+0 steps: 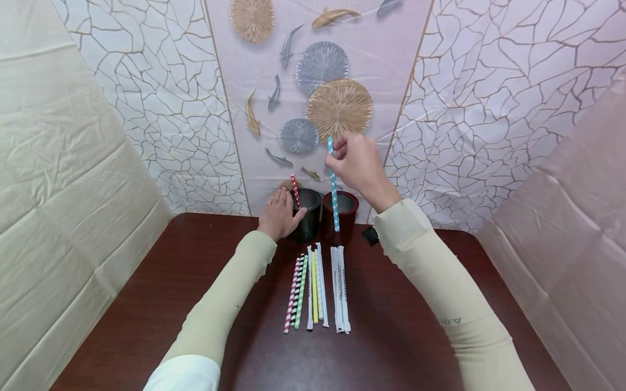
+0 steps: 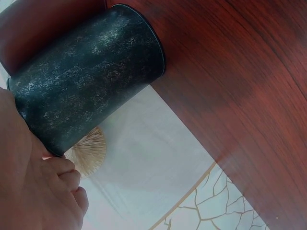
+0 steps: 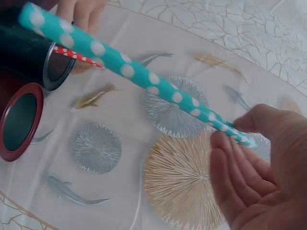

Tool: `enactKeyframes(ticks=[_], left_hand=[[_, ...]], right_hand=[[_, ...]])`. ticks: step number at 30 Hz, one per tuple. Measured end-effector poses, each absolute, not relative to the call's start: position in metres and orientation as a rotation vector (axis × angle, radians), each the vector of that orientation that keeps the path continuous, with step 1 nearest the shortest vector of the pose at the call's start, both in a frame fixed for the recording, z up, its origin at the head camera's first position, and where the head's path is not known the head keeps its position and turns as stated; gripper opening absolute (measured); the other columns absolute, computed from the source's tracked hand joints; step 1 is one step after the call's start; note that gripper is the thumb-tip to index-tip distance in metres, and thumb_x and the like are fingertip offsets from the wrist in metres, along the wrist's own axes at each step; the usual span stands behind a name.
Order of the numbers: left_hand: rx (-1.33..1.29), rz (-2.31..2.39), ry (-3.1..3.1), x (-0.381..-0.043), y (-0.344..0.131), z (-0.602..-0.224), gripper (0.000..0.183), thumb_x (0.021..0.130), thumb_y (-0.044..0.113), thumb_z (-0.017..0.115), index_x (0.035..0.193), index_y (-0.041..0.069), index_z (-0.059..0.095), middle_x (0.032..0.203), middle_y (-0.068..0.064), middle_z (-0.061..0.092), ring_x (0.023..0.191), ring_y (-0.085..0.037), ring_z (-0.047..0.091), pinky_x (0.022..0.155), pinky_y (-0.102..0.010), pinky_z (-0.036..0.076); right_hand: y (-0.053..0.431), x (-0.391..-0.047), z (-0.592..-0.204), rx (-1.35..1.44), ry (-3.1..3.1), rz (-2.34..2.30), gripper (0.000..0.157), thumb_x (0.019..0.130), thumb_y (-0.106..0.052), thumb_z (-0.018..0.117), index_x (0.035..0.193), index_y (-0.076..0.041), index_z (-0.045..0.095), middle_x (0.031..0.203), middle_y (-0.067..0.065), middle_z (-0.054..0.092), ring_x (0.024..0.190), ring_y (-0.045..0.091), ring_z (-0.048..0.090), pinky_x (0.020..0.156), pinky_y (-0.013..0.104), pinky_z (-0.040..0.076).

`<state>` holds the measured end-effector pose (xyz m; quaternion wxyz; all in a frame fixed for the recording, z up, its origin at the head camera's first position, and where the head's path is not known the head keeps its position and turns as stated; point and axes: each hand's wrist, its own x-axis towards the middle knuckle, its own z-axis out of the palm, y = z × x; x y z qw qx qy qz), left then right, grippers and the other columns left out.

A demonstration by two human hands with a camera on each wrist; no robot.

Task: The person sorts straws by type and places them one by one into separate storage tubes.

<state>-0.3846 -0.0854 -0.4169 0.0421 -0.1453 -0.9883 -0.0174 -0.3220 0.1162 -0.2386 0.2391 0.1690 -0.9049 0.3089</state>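
Note:
My right hand [image 1: 361, 165] pinches a blue paper straw with white dots [image 1: 335, 201] near its upper end. The straw hangs upright and overlaps the dark red cup [image 1: 349, 217] in the head view; its lower end shows in front of the cup's wall. My left hand [image 1: 279, 213] rests against the left side of the black cup [image 1: 308, 225], fingers straight, thumb spread across its front near the rim. In the left wrist view, that hand [image 2: 38, 187] lies at the mouth of the black cup [image 2: 91, 76]. A red dotted straw [image 1: 295, 187] stands in the black cup.
On the table [image 1: 195, 304] lie striped straws [image 1: 295, 293], a yellow straw [image 1: 314, 288] and several paper-wrapped straws [image 1: 340, 290]. A small black object [image 1: 370, 235] shows by my right sleeve. The patterned cloth backdrop [image 1: 303, 163] rises right behind both cups.

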Motion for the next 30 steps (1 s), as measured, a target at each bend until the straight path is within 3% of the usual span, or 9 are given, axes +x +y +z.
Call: enactKeyframes(ticks=[11, 30], left_hand=[[-0.434, -0.061, -3.038, -0.385, -0.085, -0.417, 0.085, 0.112, 0.061, 0.023, 0.166, -0.005, 0.021, 0.176, -0.022, 0.019, 0.166, -0.033, 0.017, 0.135, -0.044, 0.019], [-0.434, -0.063, -3.035, -0.387, -0.084, -0.419, 0.084, 0.112, 0.061, 0.025, 0.166, -0.004, 0.022, 0.176, -0.022, 0.020, 0.165, -0.034, 0.018, 0.135, -0.045, 0.019]], right_hand=[[0.106, -0.327, -0.249, 0.526, -2.183, 0.974, 0.018, 0.096, -0.013, 0.072, 0.105, 0.003, 0.072, 0.094, 0.016, 0.080, 0.082, 0.025, 0.080, 0.078, 0.036, 0.065], [0.093, -0.352, -0.320, 0.498, -2.099, 1.089, 0.013, 0.095, -0.007, 0.072, 0.104, 0.003, 0.071, 0.096, 0.018, 0.080, 0.088, 0.028, 0.081, 0.080, 0.035, 0.066]])
